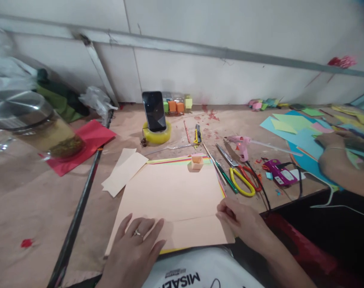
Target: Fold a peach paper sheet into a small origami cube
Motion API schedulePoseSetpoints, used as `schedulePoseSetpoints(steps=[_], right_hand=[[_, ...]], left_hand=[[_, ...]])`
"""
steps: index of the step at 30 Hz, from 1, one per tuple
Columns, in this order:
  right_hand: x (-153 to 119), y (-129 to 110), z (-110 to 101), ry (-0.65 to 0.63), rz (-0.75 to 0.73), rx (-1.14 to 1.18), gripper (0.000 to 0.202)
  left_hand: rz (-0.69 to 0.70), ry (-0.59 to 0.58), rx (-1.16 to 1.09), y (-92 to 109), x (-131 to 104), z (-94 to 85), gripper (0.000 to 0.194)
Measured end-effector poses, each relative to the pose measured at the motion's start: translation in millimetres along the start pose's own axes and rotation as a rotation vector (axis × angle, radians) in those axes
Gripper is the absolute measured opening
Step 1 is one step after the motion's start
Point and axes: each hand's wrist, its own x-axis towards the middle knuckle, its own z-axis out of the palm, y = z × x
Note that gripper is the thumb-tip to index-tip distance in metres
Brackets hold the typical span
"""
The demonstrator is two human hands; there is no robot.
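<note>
A stack of coloured paper lies in front of me, with a peach paper sheet [170,188] on top. Across its near part runs a straight crease or edge; I cannot tell which. My left hand [136,244] rests on the sheet's near left, fingers spread, a ring on one finger. At the near right edge, my right hand [240,218] has thumb and fingers pressed together on the peach paper. A small open peach paper box [196,162] sits at the sheet's far edge. Cut peach pieces [124,168] lie to the left.
Right of the stack lie a green pen [226,176], yellow-handled scissors [242,182], a pink glue gun [241,146] and a purple power adapter [279,172]. A phone [154,110] leans on yellow tape [158,136]. Left stands a glass jar [50,136]. A co-worker's arm [343,168] is at right.
</note>
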Motion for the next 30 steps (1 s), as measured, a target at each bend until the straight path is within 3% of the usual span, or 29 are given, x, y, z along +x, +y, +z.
schedulePoseSetpoints(steps=[2, 4, 6, 8, 13, 17, 23, 27, 30], right_hand=[[0, 2, -5, 0.011, -0.020, 0.002, 0.013], [4, -4, -7, 0.086, -0.085, -0.006, 0.015], [13, -18, -5, 0.181, -0.190, -0.031, 0.013], [25, -34, 2, 0.192, -0.283, -0.096, 0.010], [42, -61, 21, 0.104, -0.191, -0.215, 0.033], [42, -61, 20, 0.062, -0.160, -0.108, 0.036], [40, -60, 15, 0.045, -0.125, -0.095, 0.034], [41, -57, 17, 0.005, -0.155, -0.023, 0.028], [44, -50, 23, 0.089, -0.279, 0.016, 0.039]], left_hand=[[0.132, -0.105, 0.000, -4, -1, -4.2, 0.026], [0.161, -0.130, 0.010, -8, 1, -9.0, 0.022], [0.143, -0.114, 0.017, -9, 4, -12.3, 0.021], [0.111, -0.074, 0.039, -9, 8, -12.2, 0.021], [-0.048, -0.126, 0.096, -10, 10, 0.5, 0.035], [-0.186, -0.175, -0.005, -13, 8, 8.2, 0.045], [-0.381, -0.303, -0.299, -18, 8, -1.4, 0.051], [-0.429, -0.289, -0.441, -17, 9, -5.8, 0.050], [-0.396, -0.253, -0.437, -13, 11, -13.0, 0.044]])
